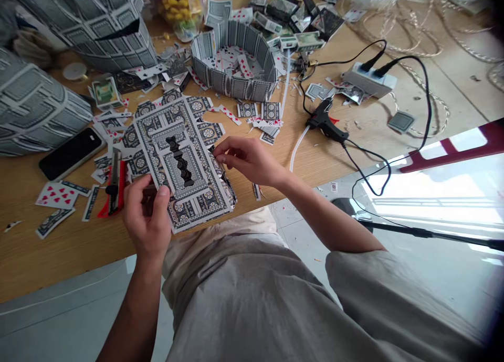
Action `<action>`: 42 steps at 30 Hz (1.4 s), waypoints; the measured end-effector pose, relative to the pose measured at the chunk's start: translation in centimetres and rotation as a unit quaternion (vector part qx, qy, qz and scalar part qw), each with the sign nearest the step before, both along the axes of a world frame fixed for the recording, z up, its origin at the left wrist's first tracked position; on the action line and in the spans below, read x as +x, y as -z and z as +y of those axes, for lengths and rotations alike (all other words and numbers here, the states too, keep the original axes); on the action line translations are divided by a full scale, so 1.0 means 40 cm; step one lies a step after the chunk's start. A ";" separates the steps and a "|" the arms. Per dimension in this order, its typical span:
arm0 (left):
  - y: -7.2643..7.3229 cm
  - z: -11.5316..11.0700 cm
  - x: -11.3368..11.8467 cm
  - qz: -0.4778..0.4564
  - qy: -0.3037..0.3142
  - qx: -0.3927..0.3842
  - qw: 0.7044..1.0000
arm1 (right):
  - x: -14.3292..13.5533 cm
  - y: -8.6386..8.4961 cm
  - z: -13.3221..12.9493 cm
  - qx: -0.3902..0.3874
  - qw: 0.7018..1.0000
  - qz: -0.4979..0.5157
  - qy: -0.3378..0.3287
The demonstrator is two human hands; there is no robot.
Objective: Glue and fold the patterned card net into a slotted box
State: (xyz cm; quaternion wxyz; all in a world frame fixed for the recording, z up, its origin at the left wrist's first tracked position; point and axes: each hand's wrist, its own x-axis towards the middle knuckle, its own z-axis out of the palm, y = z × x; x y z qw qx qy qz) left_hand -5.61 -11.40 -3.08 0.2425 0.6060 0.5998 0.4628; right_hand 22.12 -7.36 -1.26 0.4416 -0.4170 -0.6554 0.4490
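A flat panel of glued playing cards [179,160], patterned grey and black with a dark wavy cut-out down its middle, lies at the table's near edge. My left hand [147,215] grips its lower left corner, thumb on top. My right hand [248,160] pinches the panel's right edge with fingertips together. Whether a small card piece sits between those fingertips cannot be made out.
A red utility knife [114,186] and a phone [71,153] lie to the left. A curved card wall [236,63] stands behind, a black glue gun [326,121] with cables to the right. Card scraps litter the wooden table [59,246]; large card domes [35,105] are at far left.
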 end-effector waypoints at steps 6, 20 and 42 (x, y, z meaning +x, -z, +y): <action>0.000 0.001 0.004 -0.035 -0.019 0.020 0.999 | 0.000 -0.006 -0.002 -0.004 1.000 0.003 -0.004; -0.040 -0.002 0.009 -0.006 0.009 0.000 1.000 | 0.006 -0.001 -0.005 -0.014 0.994 -0.042 0.097; -0.066 0.090 -0.005 -0.010 -0.011 -0.034 0.999 | -0.036 -0.030 0.060 -0.008 0.994 -0.021 0.109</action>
